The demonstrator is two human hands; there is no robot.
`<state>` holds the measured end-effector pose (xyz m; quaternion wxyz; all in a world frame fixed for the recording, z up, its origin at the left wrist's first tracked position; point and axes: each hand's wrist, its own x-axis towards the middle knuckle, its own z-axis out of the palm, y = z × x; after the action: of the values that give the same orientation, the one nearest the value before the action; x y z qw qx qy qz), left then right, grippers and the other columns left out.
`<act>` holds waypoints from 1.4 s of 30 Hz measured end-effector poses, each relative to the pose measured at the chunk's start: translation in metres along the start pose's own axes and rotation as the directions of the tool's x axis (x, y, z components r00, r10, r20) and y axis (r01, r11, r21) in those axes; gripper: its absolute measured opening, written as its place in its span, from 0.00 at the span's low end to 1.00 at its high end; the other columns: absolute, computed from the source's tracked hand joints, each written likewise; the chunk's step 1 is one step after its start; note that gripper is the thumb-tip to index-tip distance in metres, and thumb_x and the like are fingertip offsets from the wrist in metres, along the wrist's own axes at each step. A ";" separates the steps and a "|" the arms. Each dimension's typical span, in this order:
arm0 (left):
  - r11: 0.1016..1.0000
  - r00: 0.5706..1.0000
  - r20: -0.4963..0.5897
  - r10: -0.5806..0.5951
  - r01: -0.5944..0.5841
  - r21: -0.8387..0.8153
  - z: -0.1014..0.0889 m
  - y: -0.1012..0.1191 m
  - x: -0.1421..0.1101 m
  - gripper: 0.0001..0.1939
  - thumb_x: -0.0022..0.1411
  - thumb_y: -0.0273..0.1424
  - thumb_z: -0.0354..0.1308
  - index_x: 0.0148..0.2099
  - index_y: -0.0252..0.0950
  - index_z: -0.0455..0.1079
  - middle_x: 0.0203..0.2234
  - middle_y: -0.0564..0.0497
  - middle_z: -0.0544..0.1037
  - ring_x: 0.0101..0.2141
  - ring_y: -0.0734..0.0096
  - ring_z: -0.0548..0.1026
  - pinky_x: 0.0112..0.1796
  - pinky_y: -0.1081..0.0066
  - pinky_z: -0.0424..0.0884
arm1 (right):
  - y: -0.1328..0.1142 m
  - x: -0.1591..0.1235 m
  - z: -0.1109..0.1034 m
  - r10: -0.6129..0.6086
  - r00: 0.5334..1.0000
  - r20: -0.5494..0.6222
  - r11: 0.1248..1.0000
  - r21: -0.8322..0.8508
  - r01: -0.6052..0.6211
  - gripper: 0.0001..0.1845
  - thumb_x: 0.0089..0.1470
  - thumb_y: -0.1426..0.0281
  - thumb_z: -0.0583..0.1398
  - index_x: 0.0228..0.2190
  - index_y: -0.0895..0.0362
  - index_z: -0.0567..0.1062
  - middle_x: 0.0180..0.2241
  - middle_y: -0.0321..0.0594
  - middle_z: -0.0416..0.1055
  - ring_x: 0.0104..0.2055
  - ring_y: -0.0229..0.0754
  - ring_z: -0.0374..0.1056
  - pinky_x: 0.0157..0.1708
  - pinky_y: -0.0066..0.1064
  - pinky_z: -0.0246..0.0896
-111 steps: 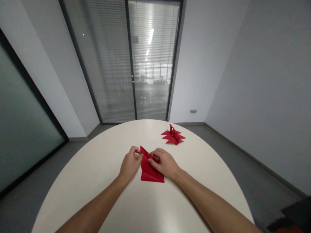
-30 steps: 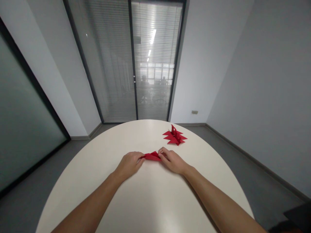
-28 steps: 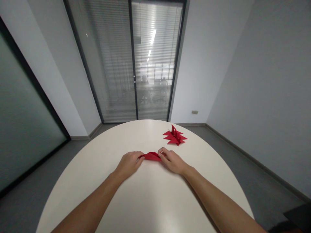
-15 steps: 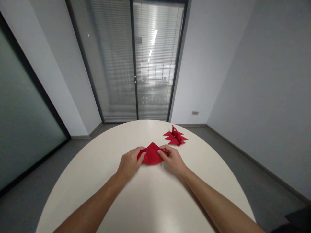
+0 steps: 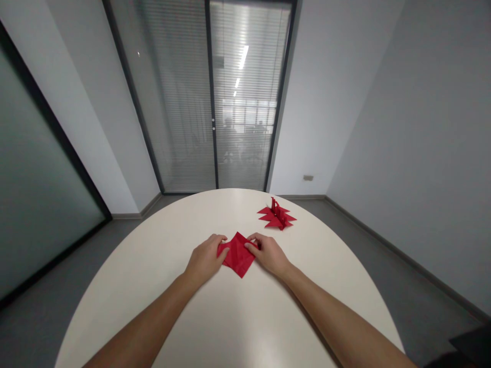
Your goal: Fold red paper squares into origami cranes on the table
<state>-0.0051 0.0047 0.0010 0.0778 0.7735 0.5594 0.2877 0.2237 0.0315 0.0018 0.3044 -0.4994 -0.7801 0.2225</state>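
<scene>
A folded red paper (image 5: 238,254) lies flat as a small diamond on the white round table (image 5: 161,245), in front of me. My left hand (image 5: 205,258) pinches its left corner with curled fingers. My right hand (image 5: 268,253) pinches its right corner in the same way. Both hands rest on the tabletop on either side of the paper.
Several finished red paper folds (image 5: 276,216) sit in a pile farther back on the right of the table. Beyond the table stand glass doors with blinds (image 5: 215,97), grey walls and a grey floor. A dark object (image 5: 470,345) shows at the bottom right corner.
The paper was a narrow strip pressed flat between my hands a second ago; it has since been lifted, opened out and laid down as a diamond. Both hands kept hold of its corners.
</scene>
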 end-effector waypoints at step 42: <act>0.980 0.932 0.311 0.188 -0.198 0.003 0.004 0.000 -0.007 0.27 0.72 0.40 0.45 0.69 0.38 0.56 0.68 0.42 0.57 0.68 0.58 0.54 0.65 0.50 0.51 | -0.002 -0.010 -0.012 -0.333 0.898 0.288 0.882 -0.241 0.404 0.25 0.65 0.65 0.53 0.60 0.59 0.68 0.64 0.52 0.61 0.68 0.58 0.53 0.65 0.54 0.47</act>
<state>-0.0041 -0.0005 -0.0050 0.1227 0.8613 0.4664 0.1598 0.2343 0.0219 0.0092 0.1676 -0.3500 -0.9162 0.0997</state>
